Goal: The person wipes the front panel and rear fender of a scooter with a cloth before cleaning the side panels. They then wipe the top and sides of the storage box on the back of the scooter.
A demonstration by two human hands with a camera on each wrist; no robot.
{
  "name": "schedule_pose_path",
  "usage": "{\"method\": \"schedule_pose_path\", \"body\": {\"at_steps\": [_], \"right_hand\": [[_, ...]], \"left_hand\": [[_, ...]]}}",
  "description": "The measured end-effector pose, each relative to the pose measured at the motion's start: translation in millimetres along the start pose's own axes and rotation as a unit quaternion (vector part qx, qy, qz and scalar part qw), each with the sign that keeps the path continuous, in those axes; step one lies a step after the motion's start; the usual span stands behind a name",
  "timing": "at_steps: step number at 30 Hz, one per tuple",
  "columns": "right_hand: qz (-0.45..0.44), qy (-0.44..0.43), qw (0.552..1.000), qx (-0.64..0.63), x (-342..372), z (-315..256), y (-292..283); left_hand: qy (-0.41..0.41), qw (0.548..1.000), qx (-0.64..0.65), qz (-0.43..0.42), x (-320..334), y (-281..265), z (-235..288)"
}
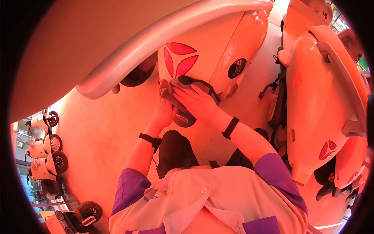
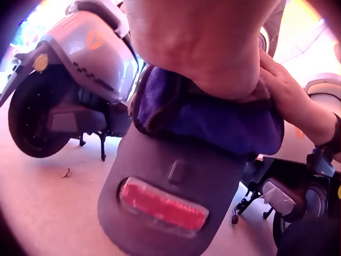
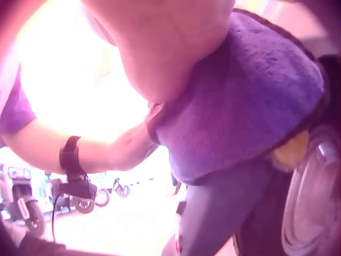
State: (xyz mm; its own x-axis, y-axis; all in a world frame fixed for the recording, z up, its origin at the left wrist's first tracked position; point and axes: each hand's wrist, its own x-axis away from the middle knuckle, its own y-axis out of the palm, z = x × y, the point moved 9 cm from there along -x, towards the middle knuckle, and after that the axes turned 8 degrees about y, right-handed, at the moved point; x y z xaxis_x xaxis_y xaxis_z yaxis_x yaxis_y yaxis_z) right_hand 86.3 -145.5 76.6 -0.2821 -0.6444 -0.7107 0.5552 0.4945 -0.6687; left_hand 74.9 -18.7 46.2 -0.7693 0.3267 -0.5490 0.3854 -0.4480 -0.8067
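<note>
Purple plush cloth (image 1: 166, 93), dark-edged, is touched by the right hand's (image 1: 196, 104) straight fingers; the left hand's (image 1: 165, 114) grip cannot be told. From the left wrist, it is seen against a dark plastic mudguard (image 2: 160, 160). From the right, softness and lightness are suggested; a folded edge would be best grasped.

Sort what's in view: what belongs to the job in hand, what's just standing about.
In the job:
- purple cloth
- left hand
- right hand
- rear mudguard under the cloth

Seemingly just about:
- scooter at right
- scooters at far left
</note>
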Motion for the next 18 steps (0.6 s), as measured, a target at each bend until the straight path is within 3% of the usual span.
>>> {"method": "schedule_pose_path", "body": {"at_steps": [2,5,7,9,10,12,18], "right_hand": [[0.015,-0.034,0.999,-0.01,2,14,2],[0.036,0.074,0.991,-0.107,-42,46,-41],[0.073,0.201,0.974,-0.074,-79,91,-68],[0.09,0.248,0.964,-0.024,-94,104,-64],[0.102,0.268,0.958,0.005,-100,109,-62],[0.098,0.245,0.965,-0.002,-98,95,-57],[0.014,0.098,0.995,-0.021,-70,30,-29]], "left_hand": [[0.006,0.999,0.036,-0.017,-9,1,-2],[-0.017,0.994,0.103,0.013,-37,-44,6],[-0.043,0.991,0.12,0.04,-74,-57,-2],[-0.08,0.989,0.119,0.037,-104,-61,-15],[-0.053,0.993,0.075,0.067,-111,-63,-20],[-0.013,0.992,0.002,0.122,-104,-51,-16],[-0.015,0.981,0.049,0.189,-38,-22,-19]]}}
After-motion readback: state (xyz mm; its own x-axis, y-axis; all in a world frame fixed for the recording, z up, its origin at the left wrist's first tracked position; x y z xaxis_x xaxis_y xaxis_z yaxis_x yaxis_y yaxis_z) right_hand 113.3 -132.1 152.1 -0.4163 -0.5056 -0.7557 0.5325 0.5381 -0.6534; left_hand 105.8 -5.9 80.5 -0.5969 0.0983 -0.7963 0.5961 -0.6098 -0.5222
